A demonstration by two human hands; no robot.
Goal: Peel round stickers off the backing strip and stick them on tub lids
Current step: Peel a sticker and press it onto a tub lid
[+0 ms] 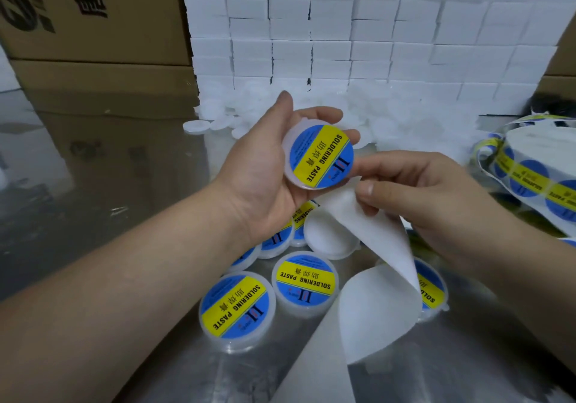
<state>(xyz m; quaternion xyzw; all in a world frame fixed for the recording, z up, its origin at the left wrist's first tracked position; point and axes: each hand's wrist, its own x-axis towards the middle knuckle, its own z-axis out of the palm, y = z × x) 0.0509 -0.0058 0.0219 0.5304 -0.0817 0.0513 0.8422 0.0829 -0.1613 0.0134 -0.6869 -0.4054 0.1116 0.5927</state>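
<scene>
left hand [265, 184] grips tub [321, 156] by rim, likely light, slick; right hand [433, 203] pinches limp backing strip [385, 247] at its 4 o'clock.

The tub lid [294, 133] is translucent white plastic, its sticker [321, 156] glossy. The backing strip [383, 247] is smooth matt paper. The table [131, 190] is reflective metal, the cartons [103, 44] matt cardboard, and the white blocks [374, 28] possibly foam.

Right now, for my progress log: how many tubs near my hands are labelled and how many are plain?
Labelled tub in left hand: 1
Labelled tubs on table: 6
Plain tub on table: 1
Total: 8
</scene>
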